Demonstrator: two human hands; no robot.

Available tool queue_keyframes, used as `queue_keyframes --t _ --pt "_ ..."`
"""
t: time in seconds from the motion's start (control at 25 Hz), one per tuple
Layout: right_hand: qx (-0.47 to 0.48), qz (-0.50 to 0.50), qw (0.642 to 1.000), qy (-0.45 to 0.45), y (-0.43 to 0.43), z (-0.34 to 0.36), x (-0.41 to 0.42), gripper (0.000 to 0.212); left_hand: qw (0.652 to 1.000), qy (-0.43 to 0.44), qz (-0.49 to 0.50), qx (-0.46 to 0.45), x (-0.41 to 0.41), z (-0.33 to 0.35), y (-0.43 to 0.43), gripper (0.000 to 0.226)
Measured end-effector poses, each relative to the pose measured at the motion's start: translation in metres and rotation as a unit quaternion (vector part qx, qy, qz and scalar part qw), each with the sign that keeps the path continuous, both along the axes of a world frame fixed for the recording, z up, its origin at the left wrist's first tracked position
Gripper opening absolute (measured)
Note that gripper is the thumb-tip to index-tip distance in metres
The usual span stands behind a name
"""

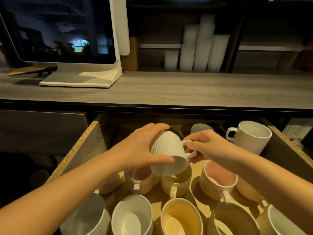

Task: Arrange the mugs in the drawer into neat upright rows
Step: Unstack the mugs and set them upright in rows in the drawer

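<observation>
A white ribbed mug [166, 150] is held tilted above the open drawer [81, 150], its mouth facing down and toward me. My left hand [142, 148] wraps its body from the left. My right hand [208, 146] pinches its handle from the right. Below, several ribbed mugs stand upright in rows: a pink-lined mug [218, 178], a cream mug [177, 184], a white mug [132, 216], a yellow-lined mug [181, 217]. A tall white mug [250, 136] stands upright at the back right of the drawer.
A grey wooden counter [169, 89] runs above the drawer, with a white-framed monitor [64, 31] on its left. Stacks of white cups [198, 48] stand on the shelf behind. The drawer's right wall [288, 146] is near my right forearm.
</observation>
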State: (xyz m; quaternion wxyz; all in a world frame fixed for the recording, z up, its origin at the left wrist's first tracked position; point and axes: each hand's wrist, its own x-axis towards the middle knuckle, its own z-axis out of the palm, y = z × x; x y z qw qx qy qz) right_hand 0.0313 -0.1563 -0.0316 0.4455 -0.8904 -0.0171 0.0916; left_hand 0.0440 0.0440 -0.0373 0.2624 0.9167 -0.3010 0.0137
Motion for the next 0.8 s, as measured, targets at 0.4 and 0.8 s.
queue_keyframes --t 0.4,0.8 --pt "0.144 -0.009 0.969 0.201 -0.01 -0.003 0.001 0.019 0.978 -0.179 -0.082 0.062 0.006 -0.022 0.009 0.08" --pt "-0.15 0.256 0.95 -0.097 -0.005 0.029 -0.011 0.089 0.984 0.1 -0.041 -0.141 0.011 -0.008 0.015 0.07"
